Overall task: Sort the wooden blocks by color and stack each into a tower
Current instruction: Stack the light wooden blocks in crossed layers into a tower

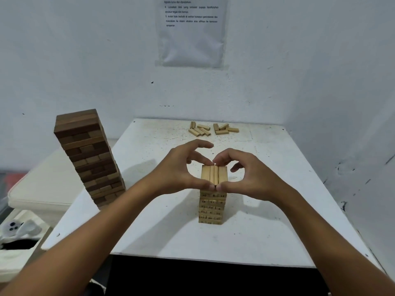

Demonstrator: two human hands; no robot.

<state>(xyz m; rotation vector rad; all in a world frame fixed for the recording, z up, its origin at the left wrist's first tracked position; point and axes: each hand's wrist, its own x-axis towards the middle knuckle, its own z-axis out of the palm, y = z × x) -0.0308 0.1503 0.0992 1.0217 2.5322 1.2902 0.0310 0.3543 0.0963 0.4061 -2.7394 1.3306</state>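
A short tower of light wooden blocks (212, 207) stands in the middle of the white table (277, 210). Its top layer (213, 175) is a row of three blocks lying side by side. My left hand (181, 167) and my right hand (250, 171) pinch that top layer from both sides, thumbs on the near ends and fingertips on the far ends. A tall tower of dark brown blocks (89, 154) stands at the table's left edge, leaning slightly in this wide view. Several loose light blocks (213, 129) lie at the back of the table.
White walls close in the table at the back and right, with a printed sheet (191, 30) taped on the back wall. A cream surface (47, 184) lies to the left, below table level, with white objects (17, 229) near it.
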